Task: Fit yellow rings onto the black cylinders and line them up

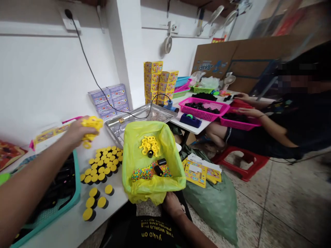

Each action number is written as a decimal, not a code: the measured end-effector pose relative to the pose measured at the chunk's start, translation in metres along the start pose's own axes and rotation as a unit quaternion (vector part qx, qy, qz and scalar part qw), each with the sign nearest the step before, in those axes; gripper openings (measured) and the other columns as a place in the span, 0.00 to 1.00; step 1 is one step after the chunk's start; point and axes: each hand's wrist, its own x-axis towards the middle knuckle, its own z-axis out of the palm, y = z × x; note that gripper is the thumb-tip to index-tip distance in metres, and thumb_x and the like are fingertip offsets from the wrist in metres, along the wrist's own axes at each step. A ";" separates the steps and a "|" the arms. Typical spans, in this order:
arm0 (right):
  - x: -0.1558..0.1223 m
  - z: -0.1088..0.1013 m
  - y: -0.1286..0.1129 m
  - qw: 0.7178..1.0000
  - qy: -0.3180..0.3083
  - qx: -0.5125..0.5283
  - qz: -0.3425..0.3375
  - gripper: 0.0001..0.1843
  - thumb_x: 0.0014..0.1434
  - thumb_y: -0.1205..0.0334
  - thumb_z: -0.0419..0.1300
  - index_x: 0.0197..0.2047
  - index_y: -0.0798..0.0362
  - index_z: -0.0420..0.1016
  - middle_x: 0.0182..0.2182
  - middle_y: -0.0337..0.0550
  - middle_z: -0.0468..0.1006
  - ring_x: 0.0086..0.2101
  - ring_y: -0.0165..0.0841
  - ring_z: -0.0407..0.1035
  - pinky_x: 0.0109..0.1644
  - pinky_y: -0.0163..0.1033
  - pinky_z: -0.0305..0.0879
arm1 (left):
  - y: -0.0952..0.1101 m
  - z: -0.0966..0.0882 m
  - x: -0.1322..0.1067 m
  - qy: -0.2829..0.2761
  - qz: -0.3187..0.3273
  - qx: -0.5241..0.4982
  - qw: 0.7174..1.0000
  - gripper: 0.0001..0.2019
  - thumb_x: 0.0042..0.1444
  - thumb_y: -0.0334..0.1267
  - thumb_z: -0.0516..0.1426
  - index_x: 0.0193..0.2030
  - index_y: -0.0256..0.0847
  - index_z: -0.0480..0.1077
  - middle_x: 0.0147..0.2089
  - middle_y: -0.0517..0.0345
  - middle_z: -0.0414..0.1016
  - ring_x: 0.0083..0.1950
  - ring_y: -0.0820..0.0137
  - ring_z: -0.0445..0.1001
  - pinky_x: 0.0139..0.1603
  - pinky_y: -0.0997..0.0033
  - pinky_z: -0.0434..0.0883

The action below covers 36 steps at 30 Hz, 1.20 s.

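My left hand (77,132) is raised over the white table (74,220) and shut on a clump of yellow plastic rings (91,126), with one ring hanging below it (87,145). Rows of black caps with yellow tops (101,164) stand on the table beneath it. My right hand (172,203) lies low against the rim of a yellow-green plastic bag (134,172), its fingers partly hidden. The bag holds loose yellow rings (149,145), several black caps (158,170) and colourful beads (150,172).
A teal tray of black pieces (58,193) is at my left. Behind the bag lies a metal tray (139,119). A seated person's hands (248,105) are at pink baskets (203,108) on the far table. Stacked boxes (152,81), a green sack (212,206) and a red stool (241,160) stand nearby.
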 end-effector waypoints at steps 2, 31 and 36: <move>-0.001 0.000 0.000 1.000 0.011 0.006 0.002 0.20 0.62 0.69 0.52 0.52 0.60 0.81 0.51 0.61 0.81 0.53 0.48 0.74 0.61 0.41 0.63 | 0.037 0.041 0.008 -0.067 0.068 -0.028 0.995 0.22 0.53 0.35 0.62 0.56 0.40 0.70 0.39 0.62 0.80 0.34 0.68 0.79 0.33 0.71 0.76; -0.015 -0.004 0.014 0.998 0.048 -0.043 -0.027 0.11 0.59 0.71 0.57 0.42 0.56 0.80 0.44 0.53 0.80 0.49 0.41 0.73 0.55 0.36 0.63 | 0.061 0.130 -0.173 0.097 0.448 -0.260 0.850 0.08 0.63 0.31 0.59 0.31 0.39 0.69 0.29 0.59 0.72 0.29 0.74 0.70 0.30 0.74 0.67; -0.027 -0.012 0.011 0.994 0.076 -0.079 0.021 0.14 0.62 0.71 0.53 0.44 0.55 0.79 0.46 0.53 0.78 0.49 0.41 0.71 0.57 0.38 0.62 | -0.011 0.170 -0.241 0.035 0.548 -0.100 0.829 0.18 0.65 0.35 0.56 0.22 0.40 0.64 0.23 0.59 0.65 0.23 0.73 0.63 0.22 0.69 0.60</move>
